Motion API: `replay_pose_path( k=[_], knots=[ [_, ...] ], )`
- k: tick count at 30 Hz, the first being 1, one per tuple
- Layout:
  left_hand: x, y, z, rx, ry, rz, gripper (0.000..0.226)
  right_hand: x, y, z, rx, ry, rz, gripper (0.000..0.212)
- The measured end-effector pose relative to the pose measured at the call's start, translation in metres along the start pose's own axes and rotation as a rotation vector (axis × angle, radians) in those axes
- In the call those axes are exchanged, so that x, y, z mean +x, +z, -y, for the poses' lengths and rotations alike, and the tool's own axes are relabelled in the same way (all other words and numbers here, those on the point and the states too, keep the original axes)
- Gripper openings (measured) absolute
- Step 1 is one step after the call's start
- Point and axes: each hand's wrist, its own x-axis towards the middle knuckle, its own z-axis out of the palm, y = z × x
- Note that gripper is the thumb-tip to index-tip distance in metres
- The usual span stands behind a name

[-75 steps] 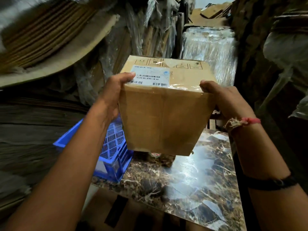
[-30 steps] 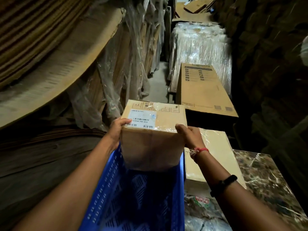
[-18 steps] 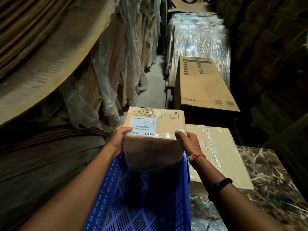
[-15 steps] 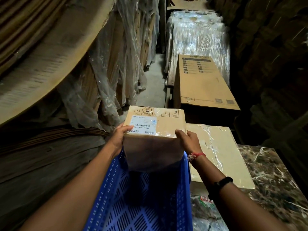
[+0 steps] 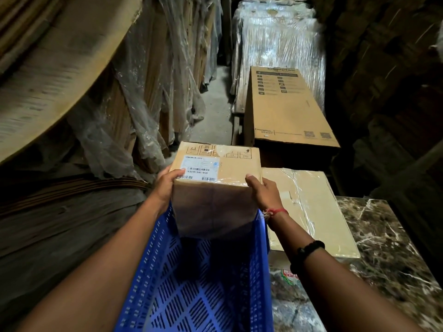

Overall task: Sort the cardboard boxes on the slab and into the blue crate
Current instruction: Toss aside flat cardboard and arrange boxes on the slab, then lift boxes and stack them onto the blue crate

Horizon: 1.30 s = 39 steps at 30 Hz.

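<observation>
A brown cardboard box [image 5: 215, 188] with a white barcode label on top sits at the far end of the blue perforated crate [image 5: 199, 283]. My left hand [image 5: 167, 185] grips its left top edge, thumb on the label. My right hand [image 5: 262, 190] grips its right top edge. The box's lower part is down inside the crate. A flat, tape-wrapped cardboard box [image 5: 309, 207] lies on the dark marble slab [image 5: 383, 248] right of the crate.
A long printed carton [image 5: 285, 109] lies beyond the slab. Plastic-wrapped sheets [image 5: 275, 39] stand at the back. Stacked cardboard and plastic film [image 5: 119, 104] crowd the left side. A narrow floor aisle [image 5: 211, 111] runs between them. Dark stacks rise on the right.
I carried the box from above the slab over to the crate and lowered it into the far end. In the last half second it barely moved.
</observation>
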Motion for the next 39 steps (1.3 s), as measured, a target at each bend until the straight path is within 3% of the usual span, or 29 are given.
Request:
replay_pose_path(
  k=[9,13,15,17,18,27,35,39],
  knots=[
    [-0.004,0.004,0.000,0.040,0.007,-0.075,0.032,-0.003,-0.003,0.002,-0.054,0.004,0.067,0.030],
    [-0.009,0.010,-0.003,0.165,0.109,-0.230,0.045,-0.002,-0.007,0.011,0.016,0.116,0.128,0.026],
    [-0.011,0.017,-0.008,0.207,0.158,-0.289,0.049,-0.004,-0.008,0.017,0.023,0.131,0.104,0.043],
    [-0.015,0.024,-0.015,0.219,0.187,-0.343,0.047,-0.010,-0.008,0.023,0.020,0.080,0.046,0.076],
    [-0.016,0.027,-0.016,0.209,0.200,-0.370,0.047,-0.016,-0.008,0.028,0.025,0.049,0.023,0.080],
    [-0.060,0.013,-0.008,0.211,0.269,-0.562,0.031,-0.058,-0.012,0.021,-0.385,-0.358,-0.049,0.056],
    [-0.150,-0.034,0.029,0.151,0.257,-0.789,0.026,-0.107,-0.023,0.017,-0.575,-0.594,0.064,0.038],
    [-0.222,-0.057,0.058,0.070,0.265,-0.938,0.022,-0.146,-0.024,0.013,-0.564,-0.707,0.242,0.036]
  ],
)
